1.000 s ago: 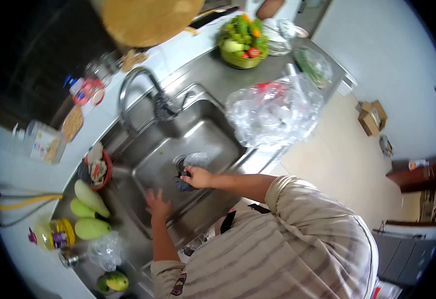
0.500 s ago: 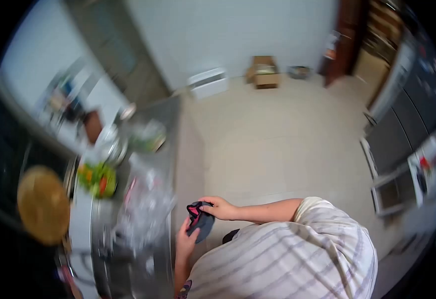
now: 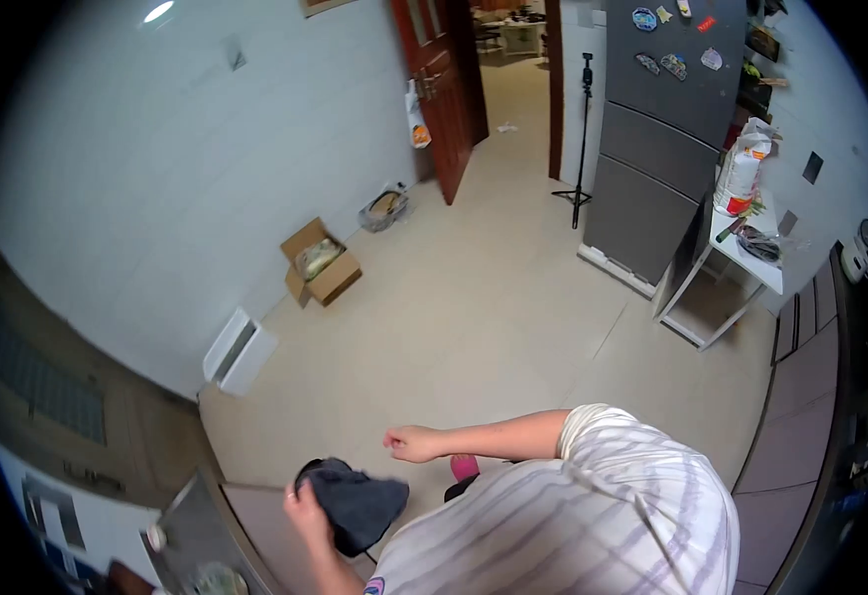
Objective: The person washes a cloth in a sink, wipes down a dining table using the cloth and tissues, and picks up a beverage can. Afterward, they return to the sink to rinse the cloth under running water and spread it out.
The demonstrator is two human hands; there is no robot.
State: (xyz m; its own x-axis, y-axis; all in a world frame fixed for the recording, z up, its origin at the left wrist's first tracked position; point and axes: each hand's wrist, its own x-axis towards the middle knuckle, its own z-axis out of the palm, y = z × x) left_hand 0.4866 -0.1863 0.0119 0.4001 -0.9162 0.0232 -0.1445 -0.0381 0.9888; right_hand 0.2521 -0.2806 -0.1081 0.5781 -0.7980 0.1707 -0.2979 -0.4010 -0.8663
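A limp dark grey cloth item (image 3: 357, 504) hangs at the lower middle, beside the counter's end. My left hand (image 3: 307, 513) grips its left edge, fingers closed on the fabric. Its exact kind does not show; folds hide much of its shape. To the right of the cloth and apart from it, my right hand (image 3: 411, 443) is held out over the floor with its fingers curled in. Nothing shows in that hand. A pink shoe (image 3: 465, 466) peeks out below my right forearm.
An open cardboard box (image 3: 333, 278), a white bin (image 3: 241, 352) and a plastic-wrapped bundle (image 3: 384, 208) line the wall. A red-brown door (image 3: 439, 109) stands open. On the right are a grey fridge (image 3: 657, 149), a tripod (image 3: 583, 139) and a small white table (image 3: 746, 260).
My view has swung right, from the sink counter towards the door and fridge. My right hand has let go of the cloth and moved apart; the cloth now hangs unfolded from my left hand.
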